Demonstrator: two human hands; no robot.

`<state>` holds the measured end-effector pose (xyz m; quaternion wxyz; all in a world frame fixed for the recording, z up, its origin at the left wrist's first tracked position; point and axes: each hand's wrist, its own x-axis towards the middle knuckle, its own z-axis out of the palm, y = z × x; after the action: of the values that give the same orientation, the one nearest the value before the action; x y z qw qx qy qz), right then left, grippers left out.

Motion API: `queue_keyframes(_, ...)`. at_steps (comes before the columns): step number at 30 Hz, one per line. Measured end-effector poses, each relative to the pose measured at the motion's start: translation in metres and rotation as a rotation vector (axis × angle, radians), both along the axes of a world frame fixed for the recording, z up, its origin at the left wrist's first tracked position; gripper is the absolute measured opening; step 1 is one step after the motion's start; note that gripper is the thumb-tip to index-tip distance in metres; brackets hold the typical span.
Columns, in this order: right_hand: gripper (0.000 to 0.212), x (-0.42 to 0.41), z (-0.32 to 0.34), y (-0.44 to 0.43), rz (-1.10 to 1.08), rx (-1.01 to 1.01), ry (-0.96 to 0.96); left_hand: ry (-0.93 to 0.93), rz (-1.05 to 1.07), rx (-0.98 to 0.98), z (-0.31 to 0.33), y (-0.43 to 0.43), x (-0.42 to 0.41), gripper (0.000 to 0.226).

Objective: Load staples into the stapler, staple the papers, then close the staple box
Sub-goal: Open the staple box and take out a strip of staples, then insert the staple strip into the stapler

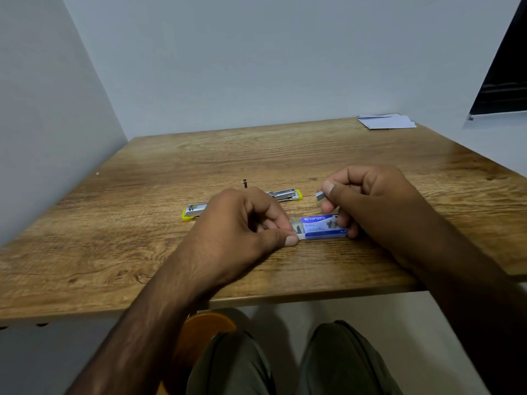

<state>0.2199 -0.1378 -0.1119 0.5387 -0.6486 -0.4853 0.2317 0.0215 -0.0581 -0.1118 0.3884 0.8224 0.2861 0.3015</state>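
Here, in the head view, a seated person works at a wooden table set into a pale-walled corner. The left hand rests on the tabletop, its thumb and fingers pressed together on the white inner tray of a blue Kangaro staple box; the tray stands slid out at the box's left end, and the pinch seems meant to keep the drawer open and the box from sliding. The right hand hovers just above the box's right end, thumb and forefinger pinching a short grey strip of staples clear of the table, while its lower fingers touch the box's far end, probably to steady it.

Just behind the left hand lies the stapler, yellow at both tips and partly hidden by the knuckles; it appears opened out flat with its metal channel upward, likely so the strip can drop in. A small metal part stands just beyond it; what it is cannot be told. The papers wait well apart at the far right corner of the table, out of the way until loading is done. By this showing, the task is at its first step: staples drawn, stapler not yet loaded, box still open.
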Motion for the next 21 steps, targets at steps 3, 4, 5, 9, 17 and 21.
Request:
queue_keyframes(3, 0.018, 0.000, 0.001, 0.000, -0.003, -0.009, -0.002, 0.021, 0.024, 0.015, -0.001, -0.001, 0.001, 0.013)
queue_keyframes(4, 0.018, 0.000, 0.001, 0.000, -0.002, -0.012, -0.005, 0.023, 0.033, 0.016, 0.000, -0.001, 0.001, 0.014)
queue_keyframes(5, 0.018, -0.001, 0.001, 0.000, 0.004, -0.013, -0.003, 0.026, 0.040, 0.019, -0.001, -0.001, 0.001, 0.016)
queue_keyframes(9, 0.019, -0.006, 0.001, 0.003, 0.034, -0.025, 0.006, 0.044, 0.047, 0.008, 0.000, -0.001, 0.008, 0.026)
queue_keyframes(17, 0.017, -0.007, 0.003, 0.006, 0.071, -0.051, 0.030, 0.008, 0.005, -0.094, 0.000, 0.002, 0.011, 0.036)
queue_keyframes(21, 0.016, -0.005, 0.009, 0.008, 0.101, -0.040, 0.014, -0.034, -0.019, -0.100, 0.007, 0.005, -0.005, 0.032)
